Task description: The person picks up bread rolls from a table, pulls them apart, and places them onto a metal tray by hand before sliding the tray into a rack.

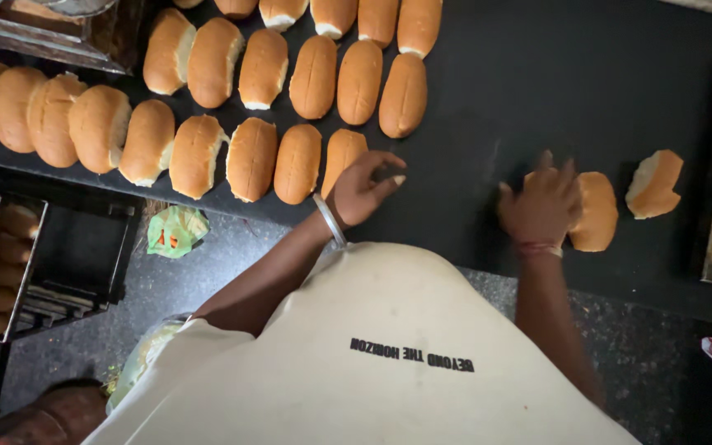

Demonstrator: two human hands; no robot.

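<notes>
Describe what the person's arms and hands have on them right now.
Both forearms are bare. The left hand has a plain silver metal bangle at the wrist; the right hand has a thin reddish thread band. Short cream-coloured sleeves, no gloves.

Golden-brown oblong bread rolls [250,158], pale cream where torn at their sides, lay in rows on the matte black flat tabletop [554,82]. A crumpled green wrapper [175,231] with orange marks lay on dark speckled stone floor [166,288]. The short-sleeved shirt [372,363] was cream with black lettering.

Rows of buns [274,99] on the table [554,82], lone bun [654,183] far right, rack [10,255] below left
</notes>
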